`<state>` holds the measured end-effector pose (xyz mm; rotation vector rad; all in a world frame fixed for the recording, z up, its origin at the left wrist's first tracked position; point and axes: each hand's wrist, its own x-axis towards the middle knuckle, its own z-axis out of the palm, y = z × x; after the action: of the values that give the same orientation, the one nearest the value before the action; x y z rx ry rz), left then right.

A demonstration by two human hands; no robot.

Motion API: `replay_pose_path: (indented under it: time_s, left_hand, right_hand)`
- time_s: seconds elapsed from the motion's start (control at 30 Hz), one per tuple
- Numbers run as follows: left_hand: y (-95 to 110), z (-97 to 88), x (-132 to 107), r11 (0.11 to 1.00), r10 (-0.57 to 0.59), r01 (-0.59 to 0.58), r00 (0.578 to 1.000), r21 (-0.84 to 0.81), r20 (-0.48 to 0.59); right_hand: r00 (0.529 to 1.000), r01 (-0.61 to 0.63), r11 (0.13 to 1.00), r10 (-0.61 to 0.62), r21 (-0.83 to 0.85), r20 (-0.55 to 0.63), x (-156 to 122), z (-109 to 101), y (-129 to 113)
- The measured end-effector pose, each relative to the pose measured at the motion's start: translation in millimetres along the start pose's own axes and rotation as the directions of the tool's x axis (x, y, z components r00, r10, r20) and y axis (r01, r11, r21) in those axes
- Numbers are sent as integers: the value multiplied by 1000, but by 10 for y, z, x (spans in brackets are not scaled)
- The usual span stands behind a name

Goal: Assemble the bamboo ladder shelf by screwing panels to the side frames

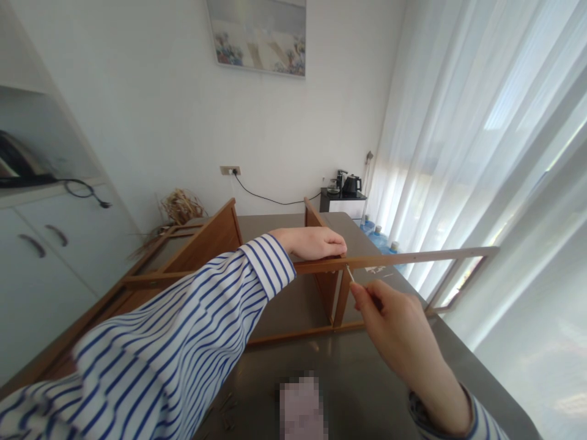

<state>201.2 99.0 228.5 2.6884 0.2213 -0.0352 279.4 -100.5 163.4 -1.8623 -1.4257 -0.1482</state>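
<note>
A wooden furniture frame (pixel 426 256) lies on its side on the dark table, with panels standing up from it. My left hand (pixel 316 243) rests over the upper rail near the middle joint, fingers curled down and closed on the wood. Just below and to the right, my right hand (pixel 389 318) pinches a thin metal hex key (pixel 351 274). The tip of the key meets the rail at the joint, beside my left fingertips. What part of the key lies inside my right fingers is hidden.
Several loose screws (pixel 228 410) lie on the table (pixel 367 391) near the front. A low cabinet with a kettle (pixel 352 184) stands at the back, and blue water bottles (pixel 378 235) are on the floor beside the curtain (pixel 440 153). Dried stalks (pixel 180 206) show at the left.
</note>
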Motion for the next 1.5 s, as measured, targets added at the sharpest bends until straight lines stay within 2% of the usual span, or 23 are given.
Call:
replay_pose_path:
  time_s: [0.07, 0.1, 0.13, 0.2, 0.3, 0.33, 0.4, 0.47, 0.5, 0.57, 0.67, 0.7, 0.77, 0.87, 0.93, 1.0, 1.1, 1.13, 1.2, 1.27, 1.33, 1.4, 1.5]
  left_hand:
    - [-1, 1, 2, 1000, 5, -5, 1000, 5, 2]
    - [-3, 1, 3, 1000, 8, -8, 1000, 7, 5]
    - [-6, 0, 5, 1000, 11, -11, 1000, 8, 9]
    - [-11, -1, 7, 1000, 19, -19, 1000, 10, 18]
    - [-11, -3, 9, 999, 30, -30, 999, 18, 19]
    - [-10, -3, 9, 999, 33, -33, 999, 21, 17]
    - [-8, -2, 9, 999, 37, -37, 999, 20, 15]
    - [-11, 1, 10, 999, 34, -35, 999, 15, 17]
    - [-14, 3, 11, 999, 32, -32, 999, 12, 18]
    - [-22, 4, 14, 1000, 25, -25, 1000, 5, 19]
    - [-28, 3, 14, 1000, 20, -20, 1000, 0, 23]
    - [-27, 2, 13, 1000, 18, -18, 1000, 0, 23]
    - [-20, 0, 9, 1000, 14, -14, 1000, -1, 19]
    - [-9, -3, 2, 1000, 17, -17, 1000, -7, 14]
    - [-2, -4, -1, 1000, 21, -21, 1000, -5, 17]
    - [4, -5, -3, 1000, 20, -20, 1000, 3, 19]
    - [10, -8, -4, 1000, 22, -22, 1000, 10, 16]
    - [11, -8, -4, 1000, 26, -26, 1000, 11, 16]
    - [10, -9, -4, 999, 36, -37, 999, 12, 18]
    - [9, -8, -3, 999, 41, -41, 999, 15, 19]
    - [10, -8, -4, 999, 35, -35, 999, 15, 18]
    - [17, -9, -6, 999, 33, -34, 999, 14, 16]
    - [30, -11, -10, 999, 41, -41, 999, 18, 14]
  right_hand:
    - [986, -163, 963, 152, 213, 68, 13, 20, -7]
    - [970, -238, 914, 210, 329, 120, 18, 35, -4]
    - [951, -308, 839, 253, 449, 179, 23, 52, 3]
    - [904, -428, 613, 298, 664, 307, 27, 99, 20]
    - [843, -521, 245, 298, 818, 448, 24, 186, 35]
    - [834, -527, 167, 290, 833, 470, 21, 212, 35]
    - [836, -517, 112, 281, 849, 472, 13, 251, 33]
    - [856, -492, 191, 284, 849, 432, 3, 261, 36]
    - [872, -473, 280, 285, 835, 398, -3, 256, 39]
    - [915, -399, 524, 278, 753, 292, -17, 231, 51]
    - [983, -184, 862, 174, 472, 64, -43, 199, 79]
    - [994, -96, 930, 106, 355, -9, -53, 197, 92]
    - [991, 80, 990, -66, 117, -117, -69, 210, 121]
    - [949, 240, 959, -265, -153, -170, -85, 240, 156]
    - [945, 247, 949, -281, -195, -169, -86, 247, 153]
    - [964, 196, 975, -211, -106, -159, -76, 240, 121]
    - [998, 0, 970, 16, 242, -65, -40, 227, 39]
    - [994, -97, 917, 108, 387, -6, -25, 228, 11]
    - [959, -275, 717, 247, 640, 136, 2, 240, -34]
    - [917, -383, 480, 299, 789, 263, 19, 262, -60]
    - [894, -424, 329, 302, 844, 331, 21, 284, -68]
    - [894, -419, 328, 311, 847, 322, 12, 300, -61]
    - [926, -340, 496, 327, 799, 191, -2, 306, -30]
